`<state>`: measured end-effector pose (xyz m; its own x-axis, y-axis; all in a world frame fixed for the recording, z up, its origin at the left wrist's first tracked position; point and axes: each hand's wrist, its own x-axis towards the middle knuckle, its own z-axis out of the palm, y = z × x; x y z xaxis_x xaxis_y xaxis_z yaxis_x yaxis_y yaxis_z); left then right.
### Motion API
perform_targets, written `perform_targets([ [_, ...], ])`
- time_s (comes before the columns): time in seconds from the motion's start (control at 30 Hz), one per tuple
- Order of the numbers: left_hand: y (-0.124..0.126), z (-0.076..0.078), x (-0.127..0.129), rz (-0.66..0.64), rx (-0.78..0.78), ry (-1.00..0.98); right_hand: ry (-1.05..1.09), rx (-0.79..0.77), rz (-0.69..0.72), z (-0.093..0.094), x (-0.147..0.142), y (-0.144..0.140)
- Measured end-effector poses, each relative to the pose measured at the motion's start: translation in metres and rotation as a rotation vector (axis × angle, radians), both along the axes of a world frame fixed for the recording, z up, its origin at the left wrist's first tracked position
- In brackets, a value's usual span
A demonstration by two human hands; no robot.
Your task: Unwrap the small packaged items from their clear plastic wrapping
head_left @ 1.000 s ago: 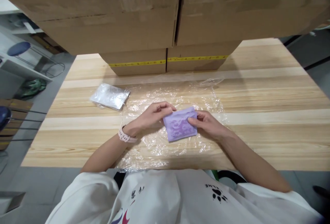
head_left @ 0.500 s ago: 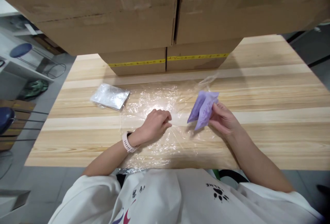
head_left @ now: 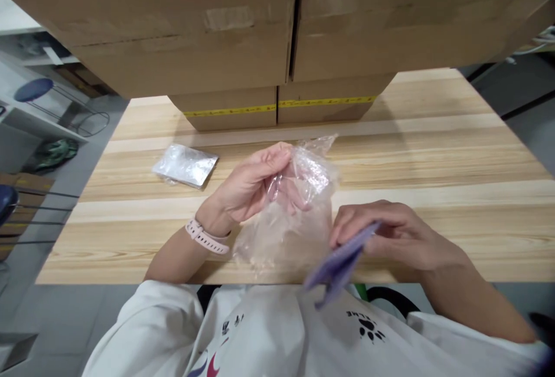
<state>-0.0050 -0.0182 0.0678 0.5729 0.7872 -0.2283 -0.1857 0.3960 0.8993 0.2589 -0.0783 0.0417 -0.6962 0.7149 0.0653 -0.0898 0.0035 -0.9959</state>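
2 hands are at work just in front of the stacked cardboard boxes, which serve as the landmark here. The left hand is raised off the wooden table, on the near side of the boxes, with thumb and fingers pinched together on the upper edge of a clear plastic bag; the bag hangs crumpled below that pinch, and its mouth cannot be made out as open or shut. A pale pink watch is worn on that wrist. The right hand is held nearer to the person than the boxes, to the right of the bag, with its fingers closed on 1 edge of a folded purple cloth pouch. The pouch tilts downward and hangs past the table's near edge, over the white shirt, close beside the bag but not inside it.

Several slips are judged possible from this position. The bag is held at 1 point only, so its film could collapse on itself and the opening could be lost. The pouch is gripped by a thin margin and is blurred, so it could slide from the fingers and drop into the lap or to the floor beyond the table edge. The thin film could also be snagged or torn if it is pulled hard against the pinch.

A silvery sealed packet lies flat on the table, to the left of and just in front of the boxes, well apart from both hands.
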Motion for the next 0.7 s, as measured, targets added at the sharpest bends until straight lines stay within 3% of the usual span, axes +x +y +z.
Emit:
perform_targets([
  [0.07,0.001,-0.002,0.008,0.032,-0.08,-0.054,0.075,-0.018,-0.027,-0.001,-0.001,-0.002],
  [0.13,0.008,-0.019,0.014,0.074,-0.157,-0.078,0.041,-0.111,-0.147,-0.013,-0.006,0.004],
  [0.27,0.031,-0.066,0.007,0.252,-0.242,-0.017,0.008,-0.434,-0.515,-0.06,-0.026,0.028],
  [0.37,0.036,-0.086,-0.009,0.316,-0.257,0.044,0.006,-0.549,-0.613,-0.091,-0.038,0.046],
  [0.57,0.009,-0.104,-0.012,0.187,-0.127,0.108,-0.022,-0.399,-0.65,-0.109,-0.053,0.053],
  [0.7,0.0,-0.116,-0.002,0.22,-0.114,0.027,-0.133,-0.163,-0.648,-0.111,-0.057,0.046],
])
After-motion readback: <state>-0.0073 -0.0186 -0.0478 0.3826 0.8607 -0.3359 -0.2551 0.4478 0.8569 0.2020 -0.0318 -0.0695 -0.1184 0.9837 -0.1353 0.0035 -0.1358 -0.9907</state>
